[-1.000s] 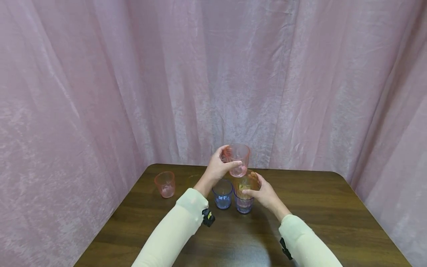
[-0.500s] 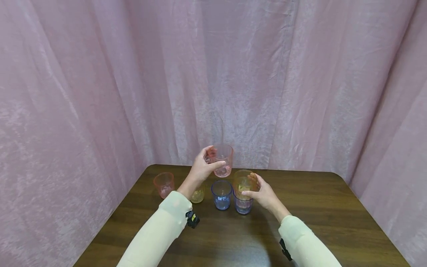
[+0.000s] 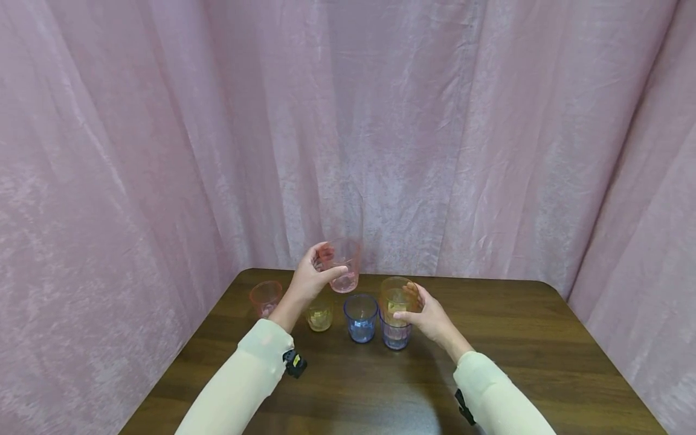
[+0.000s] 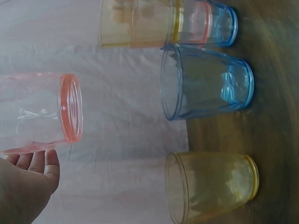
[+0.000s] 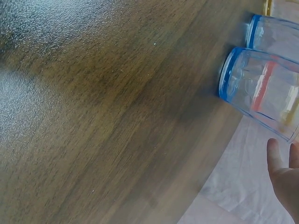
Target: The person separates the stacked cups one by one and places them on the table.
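Observation:
My left hand (image 3: 311,279) holds a clear pink cup (image 3: 348,257) in the air, above and behind a yellow cup (image 3: 319,319) and a blue cup (image 3: 361,329). In the left wrist view the pink cup (image 4: 39,112) has its base turned toward the table. My right hand (image 3: 432,315) grips the upper part of a nested stack, around the yellow cup (image 3: 394,297) on top. The stack's bottom cup is blue (image 3: 396,339), with a pink band visible inside it in the right wrist view. Another pink cup (image 3: 265,293) stands at the left, partly hidden by my left wrist.
All the standing cups are on a brown wooden table (image 3: 348,393), in a rough row toward its far edge. The blue cup is close beside the stack. Pink curtains (image 3: 402,133) hang behind the table and at both sides.
My left hand has carried the pink cup leftward, from above the stack to above the gap between the loose yellow and blue cups. My right hand has stayed at the stack.

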A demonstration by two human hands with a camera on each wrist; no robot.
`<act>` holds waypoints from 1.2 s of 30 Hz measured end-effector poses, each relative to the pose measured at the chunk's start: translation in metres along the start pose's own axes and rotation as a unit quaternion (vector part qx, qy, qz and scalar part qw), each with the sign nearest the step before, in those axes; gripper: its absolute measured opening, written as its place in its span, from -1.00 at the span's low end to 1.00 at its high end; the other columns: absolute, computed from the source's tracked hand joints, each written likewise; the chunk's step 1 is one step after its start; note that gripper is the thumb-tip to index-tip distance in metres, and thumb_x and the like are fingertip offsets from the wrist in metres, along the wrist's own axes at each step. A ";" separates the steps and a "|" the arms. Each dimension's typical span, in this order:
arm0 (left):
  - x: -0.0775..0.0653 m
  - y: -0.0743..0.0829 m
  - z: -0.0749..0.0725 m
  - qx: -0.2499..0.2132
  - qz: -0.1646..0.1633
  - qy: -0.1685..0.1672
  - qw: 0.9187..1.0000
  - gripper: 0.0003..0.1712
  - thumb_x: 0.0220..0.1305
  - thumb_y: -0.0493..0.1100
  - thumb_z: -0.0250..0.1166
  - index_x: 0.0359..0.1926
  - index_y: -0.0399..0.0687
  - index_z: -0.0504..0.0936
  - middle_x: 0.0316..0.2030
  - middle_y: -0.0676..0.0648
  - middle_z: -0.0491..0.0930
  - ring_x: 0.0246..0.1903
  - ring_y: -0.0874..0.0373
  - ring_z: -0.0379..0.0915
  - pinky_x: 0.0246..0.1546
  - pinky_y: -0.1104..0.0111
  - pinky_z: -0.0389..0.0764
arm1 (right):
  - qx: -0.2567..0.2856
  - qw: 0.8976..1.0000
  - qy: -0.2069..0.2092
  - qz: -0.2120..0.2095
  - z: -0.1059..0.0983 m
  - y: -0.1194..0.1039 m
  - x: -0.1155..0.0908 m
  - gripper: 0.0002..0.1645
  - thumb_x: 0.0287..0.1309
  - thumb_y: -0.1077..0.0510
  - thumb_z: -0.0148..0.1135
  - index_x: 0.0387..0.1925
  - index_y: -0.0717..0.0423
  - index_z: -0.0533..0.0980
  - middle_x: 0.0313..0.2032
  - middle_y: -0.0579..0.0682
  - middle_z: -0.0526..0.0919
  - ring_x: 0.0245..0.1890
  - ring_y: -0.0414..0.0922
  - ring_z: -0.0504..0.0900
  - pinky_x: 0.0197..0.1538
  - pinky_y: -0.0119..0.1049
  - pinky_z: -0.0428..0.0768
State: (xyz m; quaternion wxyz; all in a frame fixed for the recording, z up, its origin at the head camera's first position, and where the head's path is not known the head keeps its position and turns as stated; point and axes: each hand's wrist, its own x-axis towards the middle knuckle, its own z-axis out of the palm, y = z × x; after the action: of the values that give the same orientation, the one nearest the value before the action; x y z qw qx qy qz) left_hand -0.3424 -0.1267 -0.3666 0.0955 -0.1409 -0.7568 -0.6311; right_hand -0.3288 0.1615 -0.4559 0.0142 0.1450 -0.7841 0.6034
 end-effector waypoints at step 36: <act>-0.038 -0.029 -0.092 0.045 -0.043 0.065 0.996 -0.03 0.17 -0.10 0.48 0.47 -0.20 0.15 0.32 -0.23 0.33 0.32 -0.11 0.25 0.32 0.07 0.30 | 0.014 1.000 -0.014 0.003 -0.003 -0.032 -0.015 0.00 0.07 0.34 0.44 0.43 0.45 0.09 0.38 0.37 0.26 0.43 0.29 0.13 0.43 0.12 0.10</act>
State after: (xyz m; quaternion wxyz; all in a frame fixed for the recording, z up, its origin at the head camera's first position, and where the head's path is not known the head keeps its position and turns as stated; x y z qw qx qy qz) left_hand -0.3193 -0.2256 -0.3891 0.1235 -0.0631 -0.7818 -0.6079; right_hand -0.3072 0.1604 -0.4275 -0.0003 0.1512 -0.7763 0.6120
